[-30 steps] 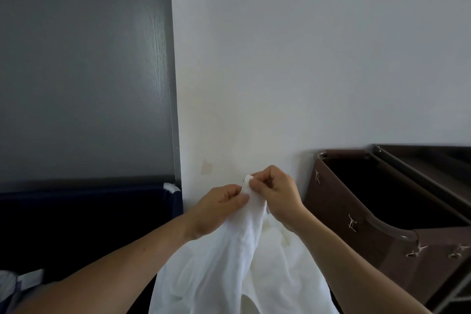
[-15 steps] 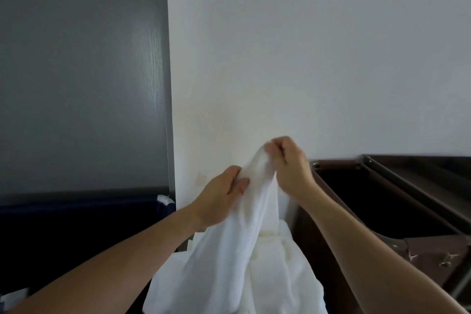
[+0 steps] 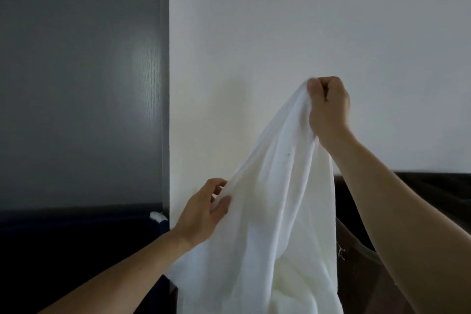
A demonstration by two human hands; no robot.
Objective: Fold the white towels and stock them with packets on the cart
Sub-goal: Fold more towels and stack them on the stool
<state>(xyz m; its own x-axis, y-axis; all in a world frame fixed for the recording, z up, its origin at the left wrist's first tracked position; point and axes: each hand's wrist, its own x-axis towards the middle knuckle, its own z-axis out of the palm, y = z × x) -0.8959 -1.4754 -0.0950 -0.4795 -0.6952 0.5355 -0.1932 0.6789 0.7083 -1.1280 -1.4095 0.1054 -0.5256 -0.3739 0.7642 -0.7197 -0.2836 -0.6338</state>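
A white towel [image 3: 275, 211] hangs in front of the white wall, stretched between both hands and drooping down out of the frame. My right hand [image 3: 327, 107] is raised high and grips the towel's top corner in a fist. My left hand [image 3: 204, 211] is lower and to the left, pinching the towel's edge between thumb and fingers. The towel's lower part is cut off by the frame's bottom edge. No packets are in view.
A brown cart bin [image 3: 362, 257] with metal clips stands at the lower right, partly behind my right forearm. A dark navy bin [image 3: 76, 237] sits at the lower left below a grey door panel [image 3: 76, 84]. The white wall [image 3: 305, 20] is straight ahead.
My right hand has risen up and to the right with the towel's corner. My left hand slid down along the edge, and the two hands have spread apart, opening the towel.
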